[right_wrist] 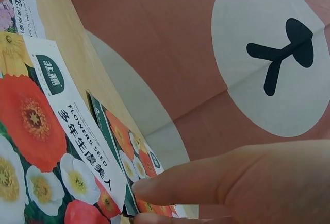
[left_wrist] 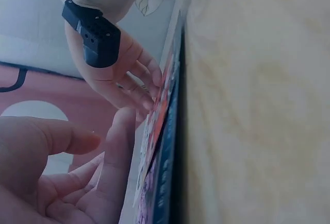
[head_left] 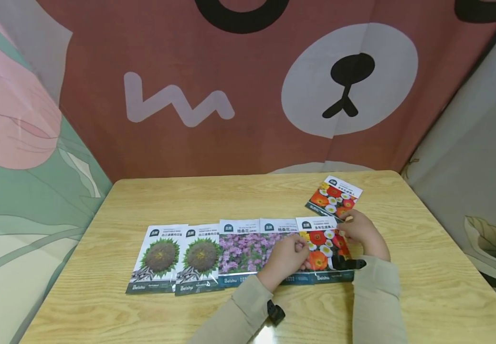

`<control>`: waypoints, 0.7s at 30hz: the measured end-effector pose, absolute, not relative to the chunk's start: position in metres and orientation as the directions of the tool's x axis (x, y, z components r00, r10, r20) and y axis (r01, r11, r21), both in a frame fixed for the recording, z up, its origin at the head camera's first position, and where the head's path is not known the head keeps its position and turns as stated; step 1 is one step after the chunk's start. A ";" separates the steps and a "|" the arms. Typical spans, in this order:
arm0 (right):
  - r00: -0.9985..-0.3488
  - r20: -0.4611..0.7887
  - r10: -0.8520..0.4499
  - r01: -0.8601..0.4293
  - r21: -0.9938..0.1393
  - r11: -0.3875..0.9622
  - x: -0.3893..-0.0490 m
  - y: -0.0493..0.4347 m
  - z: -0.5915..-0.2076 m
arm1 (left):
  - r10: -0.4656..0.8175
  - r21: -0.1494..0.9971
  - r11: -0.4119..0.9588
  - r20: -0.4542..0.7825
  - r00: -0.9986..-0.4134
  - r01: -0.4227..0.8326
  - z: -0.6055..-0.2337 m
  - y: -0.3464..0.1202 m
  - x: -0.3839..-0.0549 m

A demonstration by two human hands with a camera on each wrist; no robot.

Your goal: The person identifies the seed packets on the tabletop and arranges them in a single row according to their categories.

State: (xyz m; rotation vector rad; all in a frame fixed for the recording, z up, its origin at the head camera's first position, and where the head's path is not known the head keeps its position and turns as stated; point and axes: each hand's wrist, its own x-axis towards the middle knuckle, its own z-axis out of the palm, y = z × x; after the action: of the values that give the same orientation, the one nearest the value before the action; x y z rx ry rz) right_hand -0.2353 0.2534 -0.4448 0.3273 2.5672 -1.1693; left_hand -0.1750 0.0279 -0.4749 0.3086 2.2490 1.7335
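Observation:
In the head view, five seed packets lie in an overlapping row. My right hand [head_left: 363,233] is at the upper right corner of the last one, a poppy seed packet [head_left: 318,241], its fingertips touching the edge. Close up in the right wrist view, the thumb [right_wrist: 175,183] and a finger stand slightly apart beside that corner. My left hand [head_left: 288,258], loosely bent and holding nothing, hovers low over a purple-flower seed packet [head_left: 269,239]. Behind the row lies a second poppy seed packet [head_left: 333,196], tilted, just beyond my right fingers.
Two sunflower seed packets [head_left: 158,258] form the row's left end, beside another purple-flower packet [head_left: 237,253]. All lie on a wooden table [head_left: 101,267]. A curtain with a bear print [head_left: 248,143] hangs behind the far table edge.

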 end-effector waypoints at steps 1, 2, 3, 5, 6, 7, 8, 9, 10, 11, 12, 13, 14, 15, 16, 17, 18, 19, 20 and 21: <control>-0.931 -0.356 0.086 0.325 -0.694 0.642 -0.235 0.253 -0.445 | 0.334 0.965 0.262 -0.086 -0.939 0.005 -0.474 0.028 -0.176; -0.932 -0.349 0.093 0.324 -0.696 0.641 -0.235 0.254 -0.445 | 0.330 0.966 0.256 -0.075 -0.941 0.013 -0.473 0.028 -0.177; -0.934 -0.344 0.100 0.325 -0.696 0.640 -0.235 0.254 -0.444 | 0.326 0.967 0.252 -0.059 -0.944 0.026 -0.471 0.028 -0.178; -0.939 -0.326 0.113 0.320 -0.701 0.637 -0.235 0.255 -0.444 | 0.317 0.970 0.235 -0.021 -0.948 0.057 -0.468 0.029 -0.181; -0.941 -0.317 0.119 0.317 -0.704 0.635 -0.235 0.255 -0.444 | 0.311 0.970 0.234 -0.003 -0.951 0.073 -0.465 0.029 -0.183; -0.944 -0.305 0.125 0.313 -0.709 0.632 -0.235 0.255 -0.445 | 0.305 0.968 0.231 0.020 -0.952 0.094 -0.463 0.029 -0.184; -0.945 -0.296 0.137 0.314 -0.712 0.627 -0.235 0.255 -0.445 | 0.297 0.968 0.226 0.041 -0.954 0.112 -0.460 0.029 -0.187; -0.947 -0.286 0.147 0.313 -0.713 0.628 -0.235 0.255 -0.445 | 0.290 0.964 0.231 0.063 -0.955 0.133 -0.457 0.029 -0.189; -0.948 -0.277 0.159 0.314 -0.716 0.624 -0.235 0.255 -0.445 | 0.282 0.961 0.236 0.077 -0.956 0.147 -0.454 0.029 -0.191; -0.948 -0.268 0.172 0.315 -0.717 0.622 -0.235 0.255 -0.446 | 0.275 0.957 0.243 0.088 -0.957 0.158 -0.451 0.029 -0.194; -0.947 -0.260 0.186 0.319 -0.718 0.619 -0.235 0.255 -0.446 | 0.268 0.953 0.252 0.097 -0.959 0.166 -0.449 0.029 -0.197; -0.946 -0.255 0.201 0.325 -0.719 0.615 -0.236 0.254 -0.446 | 0.262 0.953 0.251 0.104 -0.959 0.171 -0.447 0.029 -0.200; -0.945 -0.246 0.215 0.326 -0.719 0.613 -0.236 0.254 -0.446 | 0.258 0.952 0.252 0.106 -0.960 0.173 -0.445 0.029 -0.203; -0.945 -0.238 0.225 0.327 -0.722 0.610 -0.237 0.253 -0.447 | 0.259 0.952 0.250 0.107 -0.960 0.174 -0.444 0.028 -0.207; -0.943 -0.234 0.238 0.332 -0.726 0.602 -0.237 0.252 -0.447 | 0.262 0.956 0.243 0.101 -0.960 0.167 -0.444 0.028 -0.210; -0.942 -0.228 0.247 0.333 -0.731 0.595 -0.238 0.252 -0.447 | 0.265 0.958 0.237 0.096 -0.960 0.161 -0.444 0.027 -0.214; -0.942 -0.217 0.255 0.330 -0.732 0.595 -0.239 0.252 -0.448 | 0.267 0.963 0.227 0.083 -0.960 0.146 -0.444 0.027 -0.217; -0.941 -0.213 0.263 0.332 -0.734 0.592 -0.240 0.251 -0.448 | 0.268 0.967 0.221 0.067 -0.961 0.129 -0.444 0.026 -0.220; -0.942 -0.204 0.267 0.327 -0.738 0.589 -0.241 0.251 -0.449 | 0.266 0.970 0.216 0.050 -0.963 0.110 -0.445 0.024 -0.224; -0.942 -0.198 0.271 0.325 -0.740 0.588 -0.243 0.251 -0.449 | 0.264 0.975 0.207 0.027 -0.964 0.084 -0.445 0.023 -0.227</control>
State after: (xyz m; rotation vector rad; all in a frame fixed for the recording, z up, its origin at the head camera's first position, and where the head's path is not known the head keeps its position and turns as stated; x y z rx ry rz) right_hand -0.2431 0.2514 -0.4492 0.5152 2.7421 -1.2984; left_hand -0.2272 0.0231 -0.4453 0.3379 2.3235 1.8607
